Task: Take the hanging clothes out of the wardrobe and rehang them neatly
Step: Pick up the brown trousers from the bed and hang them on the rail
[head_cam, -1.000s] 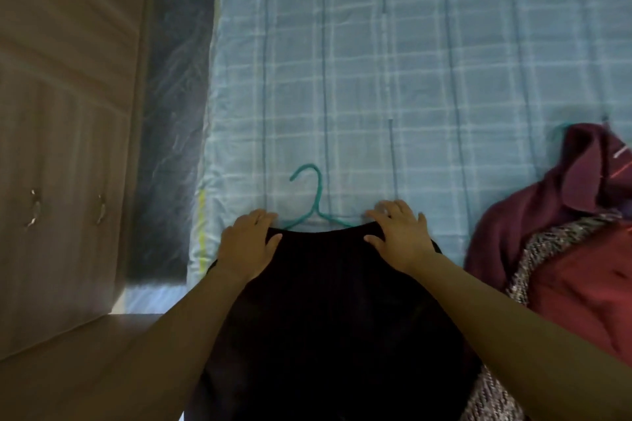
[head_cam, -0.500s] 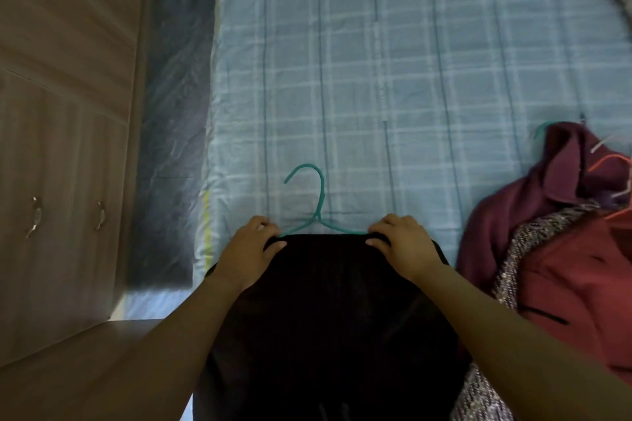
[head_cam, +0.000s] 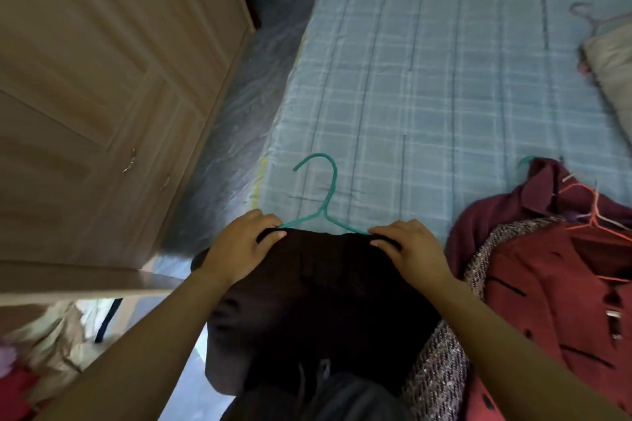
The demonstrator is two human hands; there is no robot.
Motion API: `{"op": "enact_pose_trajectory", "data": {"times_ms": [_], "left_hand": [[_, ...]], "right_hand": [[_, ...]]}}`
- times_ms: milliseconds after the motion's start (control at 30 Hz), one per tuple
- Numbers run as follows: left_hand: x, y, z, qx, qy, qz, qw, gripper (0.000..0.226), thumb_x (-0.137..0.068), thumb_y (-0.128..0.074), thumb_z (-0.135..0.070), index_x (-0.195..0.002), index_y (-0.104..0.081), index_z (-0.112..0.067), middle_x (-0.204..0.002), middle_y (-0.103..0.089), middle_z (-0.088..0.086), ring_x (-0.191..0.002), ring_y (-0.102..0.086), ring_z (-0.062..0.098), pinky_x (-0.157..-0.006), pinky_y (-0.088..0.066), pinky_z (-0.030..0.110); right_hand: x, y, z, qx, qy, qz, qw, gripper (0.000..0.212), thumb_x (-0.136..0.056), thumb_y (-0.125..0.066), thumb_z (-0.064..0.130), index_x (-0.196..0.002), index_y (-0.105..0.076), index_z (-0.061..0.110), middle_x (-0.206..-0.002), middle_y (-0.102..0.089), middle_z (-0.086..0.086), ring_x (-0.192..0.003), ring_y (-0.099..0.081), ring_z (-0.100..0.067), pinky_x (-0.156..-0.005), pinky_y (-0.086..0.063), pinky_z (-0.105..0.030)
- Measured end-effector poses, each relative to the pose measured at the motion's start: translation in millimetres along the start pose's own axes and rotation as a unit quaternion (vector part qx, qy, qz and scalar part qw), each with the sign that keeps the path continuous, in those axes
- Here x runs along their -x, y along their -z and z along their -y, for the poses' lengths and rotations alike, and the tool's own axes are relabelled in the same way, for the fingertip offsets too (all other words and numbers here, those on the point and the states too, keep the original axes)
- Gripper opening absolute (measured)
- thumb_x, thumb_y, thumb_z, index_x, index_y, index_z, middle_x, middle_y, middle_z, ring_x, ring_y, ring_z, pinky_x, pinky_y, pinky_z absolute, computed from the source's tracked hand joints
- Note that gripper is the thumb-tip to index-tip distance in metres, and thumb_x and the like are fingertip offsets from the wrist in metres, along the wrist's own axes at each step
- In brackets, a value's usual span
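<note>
A black garment (head_cam: 321, 297) lies on the near edge of the bed with a teal hanger (head_cam: 323, 202) inside its top edge; only the hook and upper arms of the hanger show. My left hand (head_cam: 241, 249) pinches the garment's top left corner over the hanger arm. My right hand (head_cam: 410, 248) grips the top right corner the same way. The wardrobe (head_cam: 95, 106) stands at the left, with its doors shut in this view.
The blue checked bedsheet (head_cam: 444, 96) stretches ahead. A pile of dark red and speckled clothes (head_cam: 547, 277) with orange and white hangers lies at the right. A pale garment on a pink hanger (head_cam: 612, 58) lies far right. Wooden furniture edge and clothes sit at lower left.
The view has tilted and swung left, so the wardrobe fills more of the frame. Both hands have closed tighter on the garment's top corners, and the garment is drawn slightly nearer.
</note>
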State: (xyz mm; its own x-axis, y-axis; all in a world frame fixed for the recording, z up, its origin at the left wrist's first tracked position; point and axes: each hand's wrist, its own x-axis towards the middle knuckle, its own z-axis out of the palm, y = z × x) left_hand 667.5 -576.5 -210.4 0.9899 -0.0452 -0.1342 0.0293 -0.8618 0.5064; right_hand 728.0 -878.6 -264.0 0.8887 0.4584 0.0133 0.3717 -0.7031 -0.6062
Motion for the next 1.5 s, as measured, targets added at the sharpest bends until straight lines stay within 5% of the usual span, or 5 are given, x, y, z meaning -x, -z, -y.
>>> {"op": "enact_pose_trajectory", "data": {"times_ms": [333,533,833,1000,1500], "left_hand": [[198.2,34.6,17.4,-0.004,0.119,-0.197,0.973,0.041,-0.086,-0.042,-0.056,-0.096,-0.068,-0.026,-0.089,-0.061,-0.009,-0.083,-0.058,0.013,-0.067,-0.048,0.029],[303.4,34.9,49.7,0.035,0.179,-0.244,0.952,0.04,-0.085,-0.04,-0.058,-0.093,-0.067,-0.03,-0.083,-0.057,-0.014,-0.079,-0.057,0.009,-0.066,-0.042,0.026],[503.5,78.8,108.5,0.049,0.29,-0.391,0.872,0.039,-0.08,-0.047,-0.053,-0.092,-0.071,-0.024,-0.088,-0.065,-0.008,-0.086,-0.06,0.012,-0.076,-0.049,0.03],[589.6,113.0,136.3,0.0,0.323,-0.448,0.834,0.033,-0.082,-0.057,-0.043,-0.092,-0.072,-0.016,-0.084,-0.065,-0.003,-0.082,-0.059,0.014,-0.073,-0.04,0.017],[649.5,328.6,254.9,-0.137,0.29,-0.581,0.748,0.025,-0.084,-0.057,-0.039,-0.099,-0.07,-0.023,-0.091,-0.064,-0.008,-0.086,-0.06,0.014,-0.07,-0.047,0.028]], "right_hand": [[45.9,-24.3,127.6,0.021,0.191,0.012,0.981,0.031,-0.089,-0.047,0.043,-0.1,-0.071,0.026,-0.078,-0.068,0.007,-0.069,-0.058,-0.019,-0.062,-0.049,-0.037],[77.4,-63.1,201.6,0.015,0.286,0.004,0.958,0.029,-0.088,-0.05,0.039,-0.098,-0.071,0.022,-0.074,-0.066,0.004,-0.068,-0.056,-0.021,-0.059,-0.051,-0.037],[132.9,-141.3,385.2,0.006,0.48,0.01,0.877,0.027,-0.089,-0.052,0.035,-0.106,-0.071,0.024,-0.068,-0.059,0.003,-0.063,-0.052,-0.023,-0.062,-0.043,-0.031],[154.1,-180.6,480.0,-0.044,0.542,0.015,0.839,0.025,-0.088,-0.056,0.034,-0.105,-0.072,0.025,-0.072,-0.06,0.005,-0.065,-0.049,-0.019,-0.062,-0.043,-0.029],[52.9,-226.6,746.6,-0.139,0.608,-0.055,0.78,0.026,-0.088,-0.056,0.034,-0.108,-0.071,0.024,-0.076,-0.063,0.005,-0.069,-0.055,-0.019,-0.06,-0.048,-0.033]]}}
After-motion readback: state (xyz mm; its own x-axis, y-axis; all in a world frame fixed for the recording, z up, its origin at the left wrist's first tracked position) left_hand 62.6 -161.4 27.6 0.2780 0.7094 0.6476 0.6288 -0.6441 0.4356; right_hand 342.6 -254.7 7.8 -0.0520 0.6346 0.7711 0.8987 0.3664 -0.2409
